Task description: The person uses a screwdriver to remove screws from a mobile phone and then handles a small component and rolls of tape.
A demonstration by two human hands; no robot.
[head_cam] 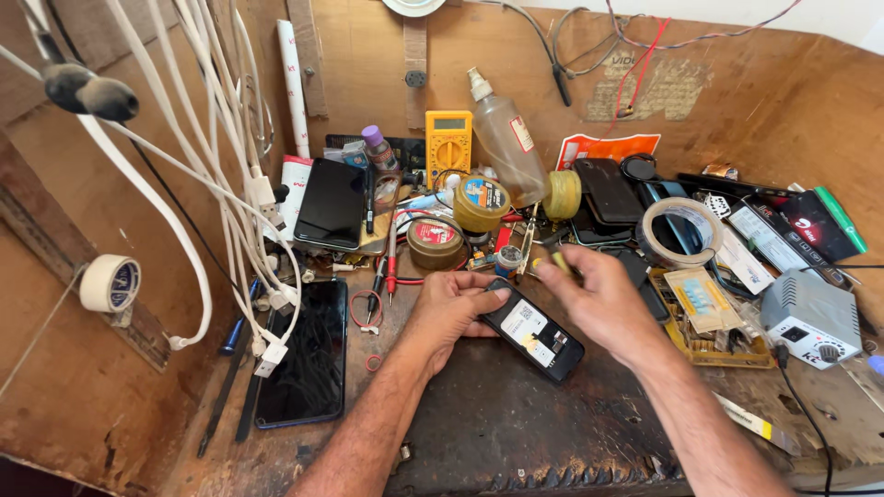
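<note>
Left hand [451,304] clamps the small black phone [534,336] mid-worktop [516,433]; right hand [599,299] pinches a thin tool [559,262] above it. Risk: the tool slips and gouges the phone, or the elbow knocks the crowded solder tins [436,241] far behind.

I see a white label [525,322] on the centre phone [534,331], dark phone screens [308,350] left, red packets [810,225] upper right.
</note>
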